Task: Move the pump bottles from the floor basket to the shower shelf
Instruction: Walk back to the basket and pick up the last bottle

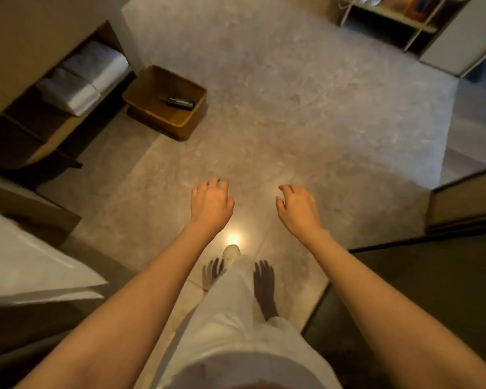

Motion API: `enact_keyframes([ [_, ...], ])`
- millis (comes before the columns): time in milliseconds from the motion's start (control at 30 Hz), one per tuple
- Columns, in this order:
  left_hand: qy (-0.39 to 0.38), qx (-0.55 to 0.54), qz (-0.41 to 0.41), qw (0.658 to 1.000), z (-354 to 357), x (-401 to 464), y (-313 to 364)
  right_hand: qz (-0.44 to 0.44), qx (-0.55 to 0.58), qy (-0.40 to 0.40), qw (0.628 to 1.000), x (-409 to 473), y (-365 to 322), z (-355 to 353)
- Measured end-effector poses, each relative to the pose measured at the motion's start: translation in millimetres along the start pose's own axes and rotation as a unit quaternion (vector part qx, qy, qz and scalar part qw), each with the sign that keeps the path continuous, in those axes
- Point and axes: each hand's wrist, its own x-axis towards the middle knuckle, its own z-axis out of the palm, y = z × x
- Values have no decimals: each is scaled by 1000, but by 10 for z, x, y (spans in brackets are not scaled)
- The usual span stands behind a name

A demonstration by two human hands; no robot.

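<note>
A brown square basket [140, 88] stands on the stone floor at the upper left, beside a low cabinet. One dark pump bottle [177, 102] lies on its side in the basket's bottom. My left hand [210, 203] and my right hand [298, 207] hang out in front of me over the floor, both holding nothing, fingers loosely curled and apart. The basket is well ahead and to the left of my left hand. No shower shelf is in view.
Folded white towels [84, 77] lie on an open wooden cabinet shelf at left. A white sink edge [25, 265] is at lower left. A shelf rack [390, 18] stands at the far top right. A dark threshold and door frame [461, 203] are at right. My white-trousered leg [236, 304] steps forward.
</note>
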Motion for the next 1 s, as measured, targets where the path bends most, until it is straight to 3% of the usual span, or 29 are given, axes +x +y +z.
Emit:
enact_keyframes([
  [167,26,1,-3,1000,-478,1071,-159,-16,-11,23,1000,1204,-191,-276],
  [400,15,-9,-37,999,-686,2178,-411,-33,-3,-6,999,2488,-311,-432],
  [767,-12,13,-145,989,-1059,4509,-368,-114,-7,-13,993,5072,-140,-934],
  [1000,11,2,-163,986,-1280,5546,-523,-185,-36,-25,982,6416,-332,-1192],
])
